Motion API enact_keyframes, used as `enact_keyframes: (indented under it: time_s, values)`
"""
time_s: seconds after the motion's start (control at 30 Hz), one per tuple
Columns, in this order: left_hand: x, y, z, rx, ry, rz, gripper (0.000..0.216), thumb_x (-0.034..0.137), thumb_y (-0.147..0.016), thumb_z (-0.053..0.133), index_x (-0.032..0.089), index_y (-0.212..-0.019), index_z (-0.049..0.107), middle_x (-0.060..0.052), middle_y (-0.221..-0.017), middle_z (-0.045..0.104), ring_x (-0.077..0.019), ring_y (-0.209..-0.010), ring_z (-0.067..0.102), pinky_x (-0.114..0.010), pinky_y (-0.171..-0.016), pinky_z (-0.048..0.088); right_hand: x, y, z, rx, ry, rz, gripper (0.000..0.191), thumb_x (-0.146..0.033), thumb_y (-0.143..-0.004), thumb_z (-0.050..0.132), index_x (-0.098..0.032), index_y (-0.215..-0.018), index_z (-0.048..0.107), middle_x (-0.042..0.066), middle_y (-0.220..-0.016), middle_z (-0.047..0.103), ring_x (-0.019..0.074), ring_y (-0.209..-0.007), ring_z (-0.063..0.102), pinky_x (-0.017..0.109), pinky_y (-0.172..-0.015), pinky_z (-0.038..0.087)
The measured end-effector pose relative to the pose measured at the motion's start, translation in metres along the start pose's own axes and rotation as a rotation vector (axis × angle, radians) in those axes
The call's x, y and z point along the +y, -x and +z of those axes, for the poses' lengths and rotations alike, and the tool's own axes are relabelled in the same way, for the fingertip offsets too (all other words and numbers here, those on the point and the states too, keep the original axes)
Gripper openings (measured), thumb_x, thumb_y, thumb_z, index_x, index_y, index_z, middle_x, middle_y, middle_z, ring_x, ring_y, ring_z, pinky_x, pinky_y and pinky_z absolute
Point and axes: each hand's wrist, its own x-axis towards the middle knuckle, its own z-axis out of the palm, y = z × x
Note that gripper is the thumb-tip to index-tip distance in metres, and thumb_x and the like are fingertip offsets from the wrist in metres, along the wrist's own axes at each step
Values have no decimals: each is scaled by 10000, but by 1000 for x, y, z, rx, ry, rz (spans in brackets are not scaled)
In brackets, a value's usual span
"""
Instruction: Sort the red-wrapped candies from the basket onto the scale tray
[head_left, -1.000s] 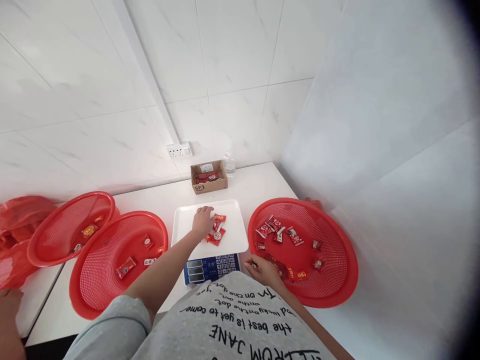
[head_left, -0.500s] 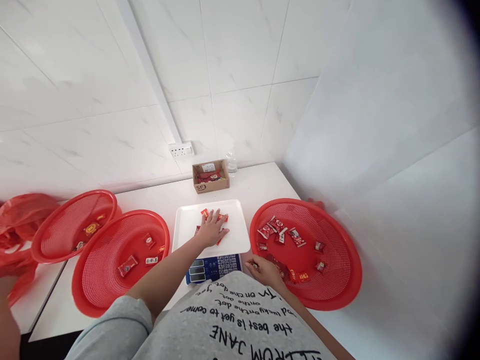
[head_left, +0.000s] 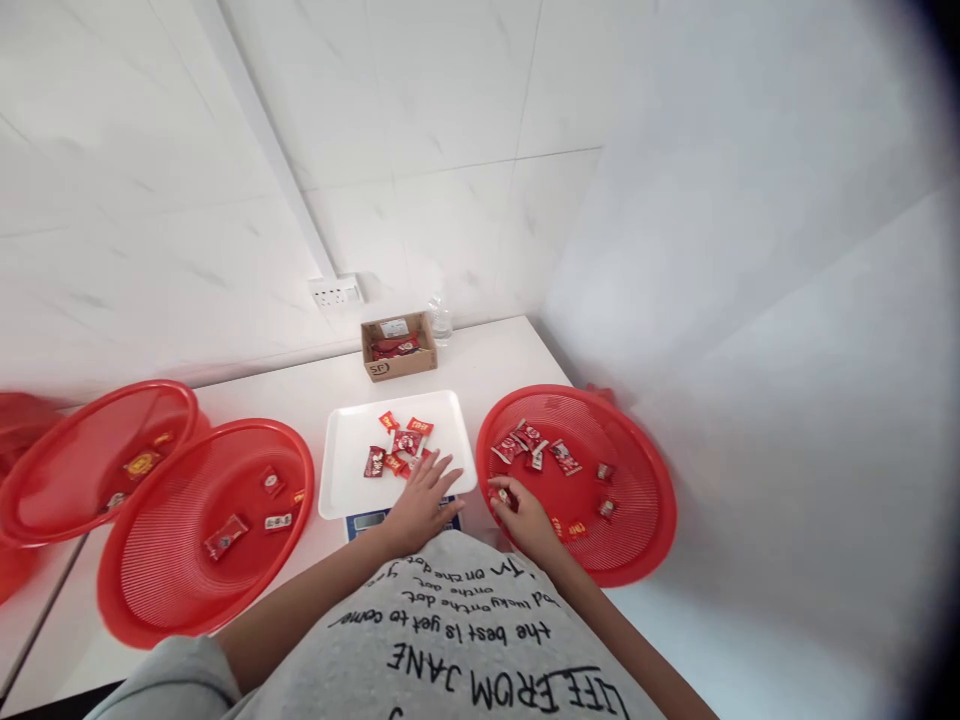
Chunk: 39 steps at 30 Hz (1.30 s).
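Note:
My left hand (head_left: 424,508) is open with its fingers spread over the front edge of the white tray (head_left: 345,440). Several red wrapped candies (head_left: 407,442) lie on the tray close to its fingertips. The tray sits on a blue-panelled scale (head_left: 367,522), its keys mostly covered by my hand and shirt. At the left rim of the right red basket (head_left: 660,470), my right hand (head_left: 529,518) is closed, its curled fingers around a small wrapped candy (head_left: 502,496). More wrapped candies (head_left: 566,457) are scattered inside that basket.
Two more red baskets, a near one (head_left: 112,600) and one farther left (head_left: 22,530), hold a few candies. A cardboard box (head_left: 401,365) of red packets and a clear plastic container (head_left: 440,318) stand by the wall, below a socket (head_left: 335,291).
My left hand has drawn back from the candies to the tray's front edge, uncovering them. My right hand has moved up to the right basket's rim. The view has turned slightly right.

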Motion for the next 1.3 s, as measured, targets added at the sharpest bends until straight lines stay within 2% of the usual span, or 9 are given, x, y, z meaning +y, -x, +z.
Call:
enact_keyframes:
  time_s: [0.17,0.27,0.33,0.53,0.63,0.73,0.9,1.07,1.3]
  values:
    - [-19,19,-1,122,20,-89,414,405,-895,396,197,-1233,515,-120,-1370,454,-287,-1351,251,-532,-1072,261,20,-13,-37,50,355,206,457,-255,-786,497,-175,-1236,505,140,-1345,441,287,-1263,378,427,-991,346]
    - [-23,22,-3,183,25,-103,402,397,-898,386,190,-1212,528,-114,-1329,499,-280,-1342,274,-511,-1060,303,27,-24,-39,-117,555,253,640,-289,-742,605,-247,-1348,402,97,-1516,135,344,-1379,46,513,-1056,189]
    - [-22,21,-4,198,17,-81,392,393,-898,389,200,-1209,528,-106,-1325,505,-278,-1338,282,-507,-1052,320,28,-31,-32,-276,584,220,632,-284,-760,591,-285,-1357,386,63,-1533,63,343,-1382,-14,535,-1054,160]
    - [-21,22,-3,224,-33,-27,374,372,-894,412,201,-1206,528,-103,-1328,502,-275,-1338,284,-503,-1057,314,29,-37,-25,-368,672,79,442,-211,-784,535,-230,-1225,543,73,-1448,340,298,-1333,246,415,-1013,283]
    - [-27,28,-1,247,-49,-43,365,365,-901,398,201,-1203,524,-99,-1316,514,-273,-1329,304,-505,-1039,344,30,-37,-36,-338,696,101,243,-188,-784,538,-175,-995,657,104,-1217,573,260,-1137,490,337,-906,374]
    - [-32,32,2,271,-65,-43,355,358,-902,400,211,-1201,522,-90,-1304,525,-269,-1318,328,-505,-1033,357,31,-42,-46,-261,729,164,210,-190,-832,473,-143,-927,655,118,-988,655,233,-930,587,319,-802,412]
    - [-29,29,8,295,-69,-22,350,357,-896,416,204,-1186,538,-99,-1298,528,-267,-1307,347,-487,-1033,364,32,-54,-46,-106,767,148,453,-218,-852,433,-165,-1302,434,128,-1395,375,252,-1257,354,338,-988,294]
    - [-24,27,12,258,-72,9,350,353,-900,402,188,-1170,552,-116,-1272,546,-264,-1293,368,-461,-1020,385,41,-48,-30,-279,834,168,748,-188,-758,522,-273,-1430,202,44,-1534,69,281,-1381,42,465,-1057,147]
    - [-28,31,18,198,-95,15,334,368,-891,415,187,-1107,594,-118,-1192,601,-275,-1222,458,-468,-985,417,54,-31,-31,-398,830,156,804,-181,-742,526,-317,-1438,146,19,-1538,46,282,-1388,-12,509,-1068,63]
